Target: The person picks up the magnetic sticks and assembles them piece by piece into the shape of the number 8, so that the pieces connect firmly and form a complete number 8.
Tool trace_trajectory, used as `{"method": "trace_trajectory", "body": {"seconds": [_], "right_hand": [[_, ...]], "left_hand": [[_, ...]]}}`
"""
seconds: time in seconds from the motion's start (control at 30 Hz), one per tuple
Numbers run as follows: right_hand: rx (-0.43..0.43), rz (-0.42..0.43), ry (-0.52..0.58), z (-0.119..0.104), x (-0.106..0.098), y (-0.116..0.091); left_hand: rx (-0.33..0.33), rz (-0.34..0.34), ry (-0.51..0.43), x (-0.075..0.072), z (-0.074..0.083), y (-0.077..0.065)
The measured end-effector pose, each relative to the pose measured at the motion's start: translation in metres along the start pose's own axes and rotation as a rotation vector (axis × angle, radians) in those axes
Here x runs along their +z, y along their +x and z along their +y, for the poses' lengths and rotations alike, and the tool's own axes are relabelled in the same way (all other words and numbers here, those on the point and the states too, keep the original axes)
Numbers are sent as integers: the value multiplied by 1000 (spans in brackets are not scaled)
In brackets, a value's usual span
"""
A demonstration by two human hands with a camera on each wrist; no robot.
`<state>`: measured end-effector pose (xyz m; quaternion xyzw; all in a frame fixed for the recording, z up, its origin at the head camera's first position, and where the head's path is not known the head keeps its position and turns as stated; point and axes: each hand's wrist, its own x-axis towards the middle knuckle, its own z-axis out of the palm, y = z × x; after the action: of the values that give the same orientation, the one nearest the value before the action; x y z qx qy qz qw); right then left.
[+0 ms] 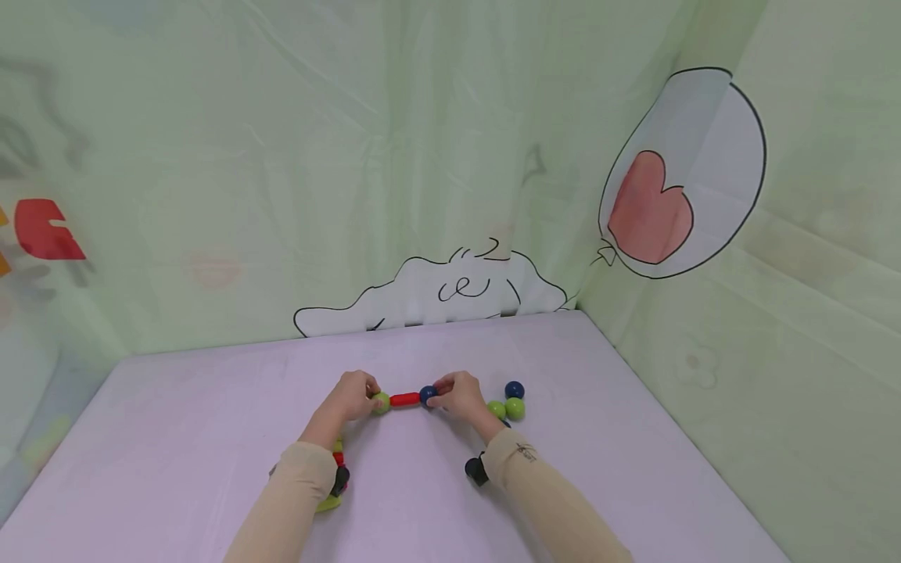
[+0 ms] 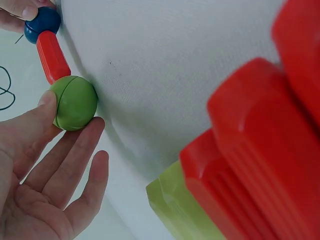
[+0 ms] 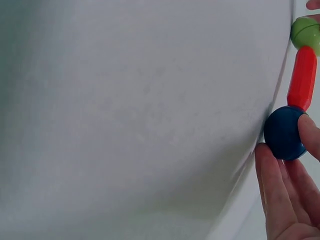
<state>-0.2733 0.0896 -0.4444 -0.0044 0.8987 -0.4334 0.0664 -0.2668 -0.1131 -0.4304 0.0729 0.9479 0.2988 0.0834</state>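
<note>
A red rod [image 1: 404, 399] lies between a green ball [image 2: 76, 103] and a blue ball [image 3: 285, 133], touching one at each end. My left hand [image 1: 353, 396] pinches the green ball between thumb and fingers. On the other side, my right hand [image 1: 461, 397] holds the blue ball with its thumb and fingertips. The joined row runs from left to right over the lilac table. In the left wrist view the ring and little fingers of the left hand are spread away from the ball.
Two green balls [image 1: 515, 408] and a blue ball [image 1: 515, 389] sit right of my right hand. Red rods [image 2: 270, 145] and a yellow-green rod [image 2: 182, 202] lie by my left forearm, partly hidden. A patterned curtain [image 1: 317, 156] stands behind the lilac table [image 1: 619, 469].
</note>
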Motion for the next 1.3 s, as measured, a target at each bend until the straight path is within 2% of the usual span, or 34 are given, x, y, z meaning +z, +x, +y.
{"method": "trace_trajectory", "body": {"seconds": [0.33,0.53,0.8,1.13,1.3], "right_hand": [[-1,6,24,-1,2,5],[-10,5,9,-1,3,6],[-62,0,-45,1,3,10],[-99,-28,-100,1,-1,9],[-106,-40,-104,2,-1,9]], "left_hand": [[30,-7,56,-2,2,2],[10,-13,49,0,0,4],[3,-10,50,1,0,6],[16,9,25,2,1,4],[0,7,24,2,2,2]]}}
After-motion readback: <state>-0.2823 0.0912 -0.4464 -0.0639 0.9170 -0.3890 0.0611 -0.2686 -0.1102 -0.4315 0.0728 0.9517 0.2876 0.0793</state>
